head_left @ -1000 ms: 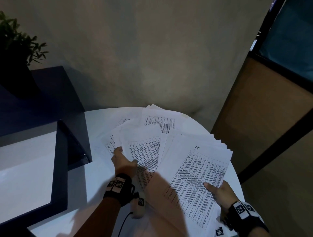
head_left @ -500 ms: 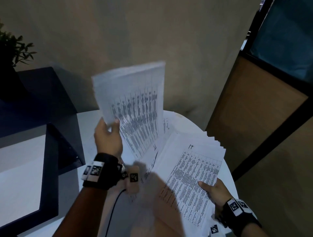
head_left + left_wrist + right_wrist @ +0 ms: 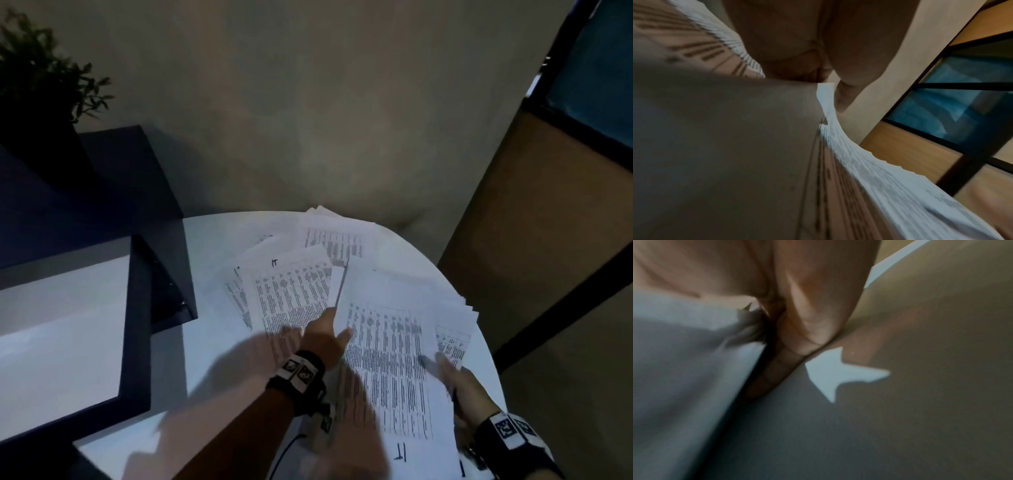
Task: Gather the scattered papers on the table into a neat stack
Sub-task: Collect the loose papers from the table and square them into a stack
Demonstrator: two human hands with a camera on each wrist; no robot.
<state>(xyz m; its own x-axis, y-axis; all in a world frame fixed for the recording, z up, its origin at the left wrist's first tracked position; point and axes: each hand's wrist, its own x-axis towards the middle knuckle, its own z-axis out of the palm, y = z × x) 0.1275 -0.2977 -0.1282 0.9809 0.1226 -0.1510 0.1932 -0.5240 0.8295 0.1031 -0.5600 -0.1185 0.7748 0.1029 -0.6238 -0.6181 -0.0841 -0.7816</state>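
Up close, a person's right hand (image 3: 460,390) grasps the near right edge of a sheaf (image 3: 387,342) of printed papers, thumb laid on the top sheet and fingers out of sight beneath. Across the sheaf, the left hand (image 3: 322,342) pinches the opposite edge, thumb on the top page; its other fingers are too blurred to read. Each wrist wears a black band (image 3: 298,373) with square markers, and a thin black cable (image 3: 284,452) hangs behind the left one. The sheaf, its far corners fanned out unevenly, sits between the two hands over a round white table (image 3: 205,308); whether it is lifted clear of the tabletop cannot be told. Just beyond the left hand's fingertips, loose sheets (image 3: 291,287) of tabulated text lie overlapping on the table, the farthest reaching its back rim. Off to the left hand's outer side stands a dark cabinet (image 3: 137,192) with a pale framed panel (image 3: 61,325) in front of it and a potted plant (image 3: 37,85) on top, farther back. Past the right hand, a wooden partition (image 3: 548,257) with black frames rises beside a plain beige wall (image 3: 308,102).
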